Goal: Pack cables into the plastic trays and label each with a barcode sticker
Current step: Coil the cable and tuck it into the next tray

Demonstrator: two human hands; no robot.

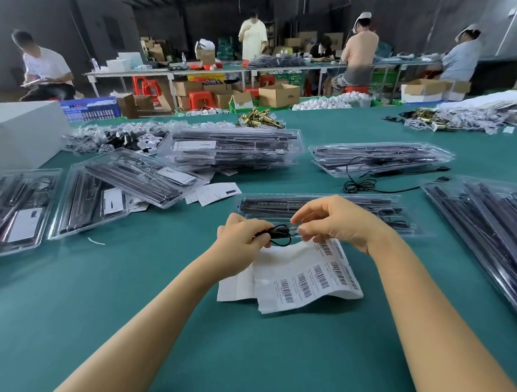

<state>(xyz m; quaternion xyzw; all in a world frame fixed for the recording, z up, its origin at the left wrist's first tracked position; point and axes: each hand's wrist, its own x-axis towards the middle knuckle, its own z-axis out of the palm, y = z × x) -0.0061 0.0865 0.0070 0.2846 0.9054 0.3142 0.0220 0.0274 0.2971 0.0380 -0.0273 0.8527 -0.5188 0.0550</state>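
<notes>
Both hands' fingers (306, 228) pinch a black cable (279, 230) over the green table (157, 280) — warehouse behind.

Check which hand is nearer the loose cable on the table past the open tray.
Right. The right hand is just this side of the open tray, below the loose cable; the left hand sits farther left.
</notes>
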